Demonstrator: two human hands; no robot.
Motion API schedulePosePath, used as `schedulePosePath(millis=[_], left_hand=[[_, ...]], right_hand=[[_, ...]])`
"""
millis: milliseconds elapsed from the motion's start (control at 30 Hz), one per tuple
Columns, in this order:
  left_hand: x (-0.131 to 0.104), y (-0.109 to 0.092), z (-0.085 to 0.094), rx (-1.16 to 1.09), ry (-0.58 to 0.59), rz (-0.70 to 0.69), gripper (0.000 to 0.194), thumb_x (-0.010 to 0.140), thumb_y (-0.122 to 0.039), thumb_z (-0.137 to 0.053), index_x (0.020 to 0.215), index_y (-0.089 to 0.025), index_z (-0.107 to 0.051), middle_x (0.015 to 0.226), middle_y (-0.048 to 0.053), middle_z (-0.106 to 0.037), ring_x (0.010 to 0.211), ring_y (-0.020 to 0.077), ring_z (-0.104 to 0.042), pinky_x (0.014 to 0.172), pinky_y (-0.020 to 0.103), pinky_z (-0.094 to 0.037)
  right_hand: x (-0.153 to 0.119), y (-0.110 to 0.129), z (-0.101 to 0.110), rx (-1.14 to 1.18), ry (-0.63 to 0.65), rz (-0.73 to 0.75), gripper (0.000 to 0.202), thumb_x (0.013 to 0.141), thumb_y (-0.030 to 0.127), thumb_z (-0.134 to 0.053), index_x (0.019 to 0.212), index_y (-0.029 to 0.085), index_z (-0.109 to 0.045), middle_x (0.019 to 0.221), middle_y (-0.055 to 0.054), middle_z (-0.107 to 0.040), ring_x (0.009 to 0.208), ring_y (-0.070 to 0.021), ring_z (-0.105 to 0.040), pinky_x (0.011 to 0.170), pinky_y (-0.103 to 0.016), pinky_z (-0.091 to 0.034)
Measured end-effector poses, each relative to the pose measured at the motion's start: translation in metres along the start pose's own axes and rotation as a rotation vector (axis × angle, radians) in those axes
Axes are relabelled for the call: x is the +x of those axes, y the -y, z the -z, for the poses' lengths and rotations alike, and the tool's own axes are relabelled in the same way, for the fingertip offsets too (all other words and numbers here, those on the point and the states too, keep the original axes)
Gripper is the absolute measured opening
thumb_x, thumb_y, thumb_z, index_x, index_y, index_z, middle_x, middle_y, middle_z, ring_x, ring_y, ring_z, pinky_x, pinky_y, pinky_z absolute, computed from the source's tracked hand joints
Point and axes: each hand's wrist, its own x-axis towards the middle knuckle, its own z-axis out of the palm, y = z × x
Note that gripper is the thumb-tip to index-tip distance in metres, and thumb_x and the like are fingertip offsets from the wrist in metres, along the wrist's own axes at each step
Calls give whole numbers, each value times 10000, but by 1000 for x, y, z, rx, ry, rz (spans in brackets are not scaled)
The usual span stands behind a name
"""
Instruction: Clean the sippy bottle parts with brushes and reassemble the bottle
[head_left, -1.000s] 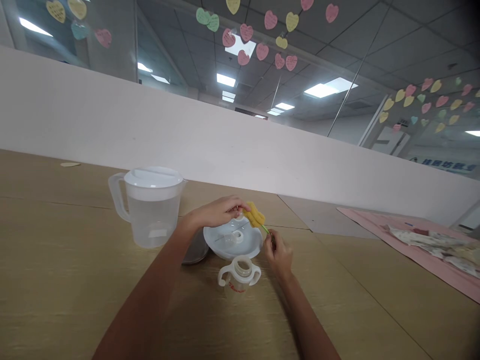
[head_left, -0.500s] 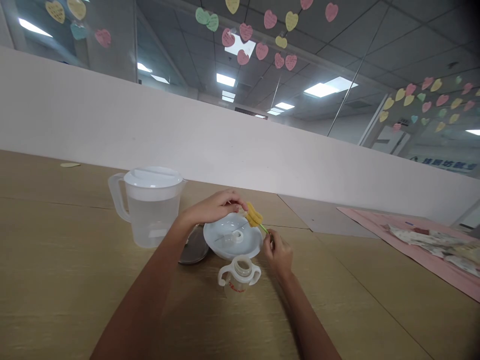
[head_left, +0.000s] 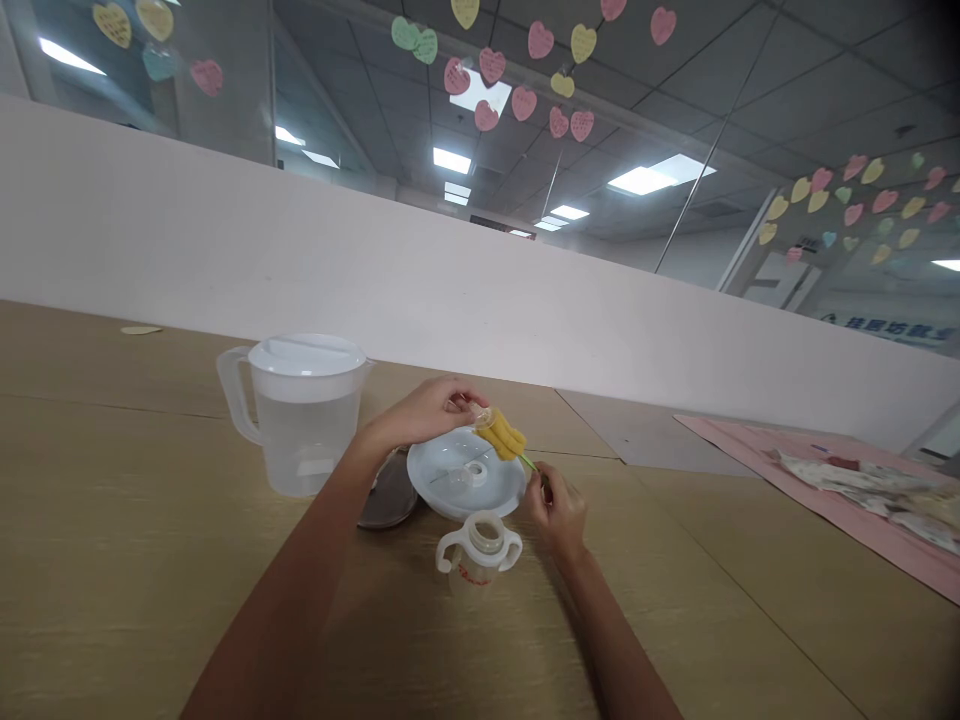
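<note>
My right hand (head_left: pixel 556 508) is closed around the thin green handle of a bottle brush with a yellow sponge head (head_left: pixel 501 436). Over the bowl, my left hand (head_left: pixel 444 408) pinches a small clear piece, perhaps a bottle nipple (head_left: pixel 484 417), against the sponge's tip. Below them is a white bowl (head_left: pixel 420 470), with a white ring (head_left: pixel 475 473), a clear cap-like part (head_left: pixel 456 482) and a thin straw-like piece inside. In front of the bowl a baby bottle (head_left: pixel 480 555) stands upright and uncapped, with two white handles and red print.
A lidded clear pitcher (head_left: pixel 307 425) holding some water stands left of the bowl. A dark round dish (head_left: pixel 388 492) lies partly behind my left forearm. Far right, a pink cloth (head_left: pixel 720 440) bears crumpled fabric-like items. A white wall (head_left: pixel 450 290) runs along the table's back.
My left hand has shifted slightly left and up, showing more of the yellow sponge and the clear piece at its tip. My right hand stays almost still.
</note>
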Motion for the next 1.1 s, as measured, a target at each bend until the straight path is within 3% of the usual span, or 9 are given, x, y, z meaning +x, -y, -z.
schedulePosePath(millis=[200,433,733,1100], left_hand=[[0,-1,0,42,-52,58,243,753,-260,-535,951,-174,-647,781,20,-667,752,165,-616,625,231,-460],[-2,-8,-1,43,-82,117,276,737,-344,-593,914,-143,-659,665,12,-649,553,125,-583,525,214,-421],[2,-6,-5,88,-137,129,239,710,-364,-613,753,-145,-701,662,37,-674,557,128,-577,512,216,-409],[2,-2,-6,168,-140,133,300,705,-408,-575,725,-137,-702,579,11,-629,483,121,-508,462,229,-316]], right_hand=[[0,2,2,36,-12,31,177,867,205,-433,875,125,-590,564,-9,-570,438,-95,-479,461,-206,-396],[1,3,3,36,-28,29,175,868,198,-434,866,130,-594,577,-11,-587,431,-87,-479,473,-201,-405],[1,2,3,24,-51,71,183,876,168,-420,883,128,-599,621,-22,-620,437,-83,-479,473,-203,-391],[1,2,3,-2,-49,92,193,885,160,-408,898,122,-597,632,-29,-620,456,-92,-495,489,-212,-388]])
